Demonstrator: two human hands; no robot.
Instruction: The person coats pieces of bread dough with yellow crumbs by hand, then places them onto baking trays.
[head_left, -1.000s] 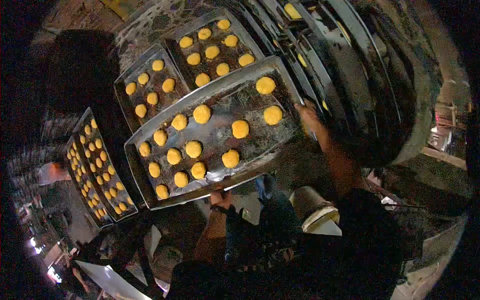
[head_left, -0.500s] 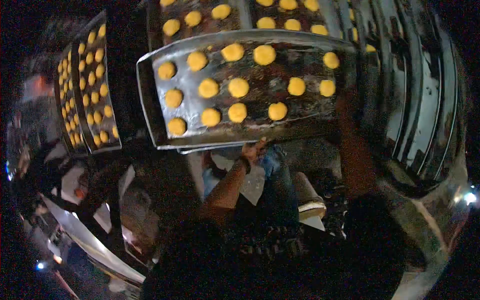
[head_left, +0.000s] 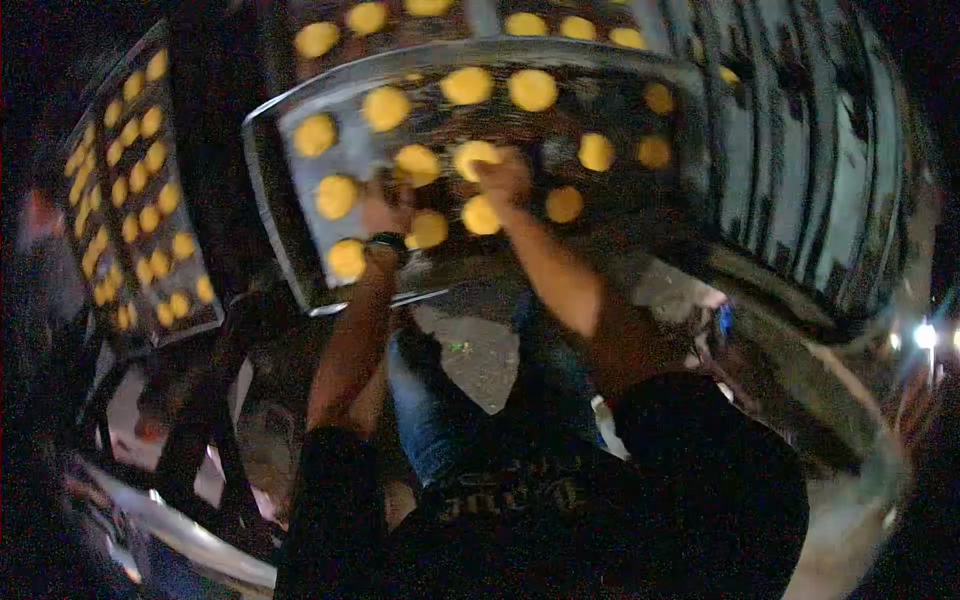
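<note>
Both my hands over tray (head_left: pixel 360 155), right hand (head_left: pixel 507 176) seemingly touching edge of middle-row yellow round (head_left: pixel 470 158); blur, can't tell whether pinching. Left hand (head_left: pixel 388 207) low among rounds, just beside left-hand neighbour (head_left: pixel 417 162); can't tell whether spread or closed. Step in hand, I judge: handling rounds where they lie on tray. Next move calls for light touch, nearby rounds unbumped.

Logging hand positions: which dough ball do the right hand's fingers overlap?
The near tray: its middle-row dough ball, third from left. Only its edge lies behind the fingers of the right hand.
</note>
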